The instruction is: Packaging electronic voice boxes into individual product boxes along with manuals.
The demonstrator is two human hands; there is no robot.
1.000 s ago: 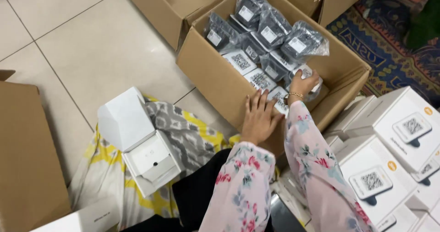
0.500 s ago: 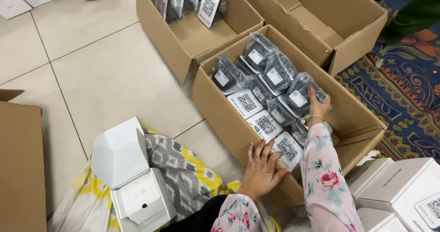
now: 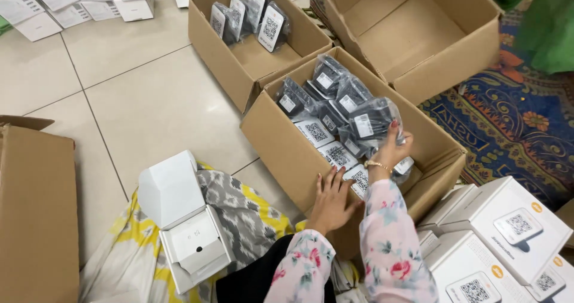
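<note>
Brown cardboard forms the middle box (image 3: pixel 281 135), which sits just right of centre and holds dark bagged devices packed side by side. The right hand (image 3: pixel 388 150) reaches into this box at its 4 o'clock corner, fingers curled around one bagged device (image 3: pixel 373 120) and pinching it above its neighbours. The left hand (image 3: pixel 332 198) lies flat on the near wall of the same box, at 7 o'clock from the right hand, fingers spread and gripping nothing. Both forearms wear floral sleeves (image 3: pixel 391 249).

At 11 o'clock from the middle box stands a second box (image 3: pixel 239 58) with a few upright devices; at 1 o'clock, touching it, an empty box (image 3: pixel 418 34). An open white carton (image 3: pixel 185 225) rests on patterned cloth (image 3: pixel 239 210) at 9 o'clock from the left hand. Closed white cartons (image 3: pixel 502 231) are stacked at 4 o'clock, and more white cartons (image 3: pixel 72 4) lie at the top left on the tiled floor (image 3: pixel 149 105). A rug (image 3: pixel 514 129) lies at 3 o'clock.
</note>
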